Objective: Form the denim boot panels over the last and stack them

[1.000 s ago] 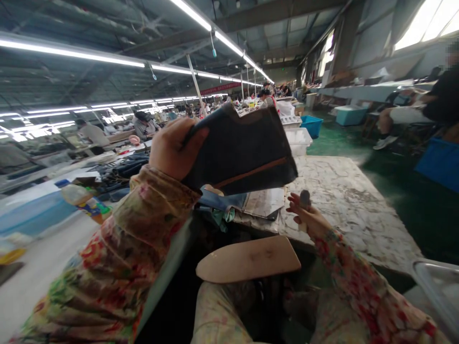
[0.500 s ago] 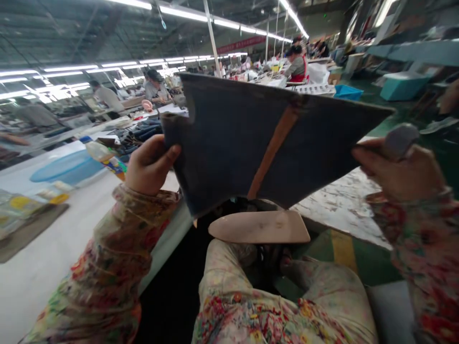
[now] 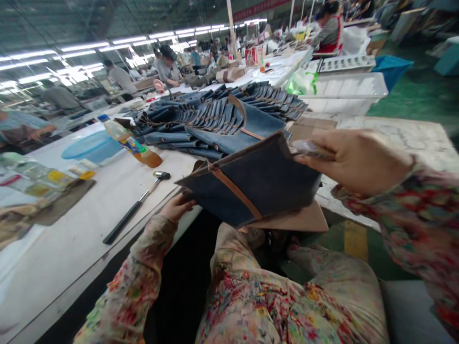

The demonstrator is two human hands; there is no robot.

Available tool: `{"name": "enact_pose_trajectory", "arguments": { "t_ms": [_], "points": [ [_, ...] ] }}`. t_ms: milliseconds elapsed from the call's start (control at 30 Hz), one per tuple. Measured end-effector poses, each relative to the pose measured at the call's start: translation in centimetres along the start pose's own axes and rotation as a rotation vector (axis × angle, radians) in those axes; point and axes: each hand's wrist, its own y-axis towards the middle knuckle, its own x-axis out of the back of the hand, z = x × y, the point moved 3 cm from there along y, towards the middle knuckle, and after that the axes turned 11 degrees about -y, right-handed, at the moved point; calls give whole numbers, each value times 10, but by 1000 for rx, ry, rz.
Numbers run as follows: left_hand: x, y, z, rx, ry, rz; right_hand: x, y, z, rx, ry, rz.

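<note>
A dark blue leather panel (image 3: 254, 184) with a narrow brown strip across it is held over my lap, tilted. My left hand (image 3: 177, 206) pinches its left end, the fingertips partly behind it. At the opposite upper edge, my right hand (image 3: 362, 160) grips the panel between thumb and fingers. A pale, blurred small object (image 3: 310, 148) shows at the right fingers; its kind is unclear. Beneath the panel, a light brown board (image 3: 304, 219) lies above my knees, partly covered.
Many blue leather pieces (image 3: 215, 117) lie piled on the white table (image 3: 82, 210) ahead. A hammer (image 3: 138, 205), a bottle (image 3: 131, 141) and a blue basin lid (image 3: 91, 145) are at left. White trays (image 3: 344, 88) stand at right; people work farther back.
The panel has been turned, so its brown strip now slants the other way, and lowered. My right hand moved inward, my left slightly lower. The view swung, showing the pile and hammer.
</note>
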Motion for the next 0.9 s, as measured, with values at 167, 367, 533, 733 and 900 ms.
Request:
{"name": "enact_pose_trajectory", "arguments": {
  "t_ms": [167, 367, 533, 733, 900],
  "points": [
    [-66, 2, 74, 224, -54, 182, -43, 2, -36, 107, -406, 284],
    [-106, 2, 103, 230, -43, 217, -78, -16, -121, -136, -416, 575],
    [-78, 7, 91, 156, -4, 112, -125, -76, -168, -310, -104, 797],
    [-83, -5, 34, -295, 241, -46, -139, -145, -176, -374, 113, 705],
    [-175, -30, -8, -774, 501, 204, -127, -149, -170, -233, 84, 183]
  ]
}}
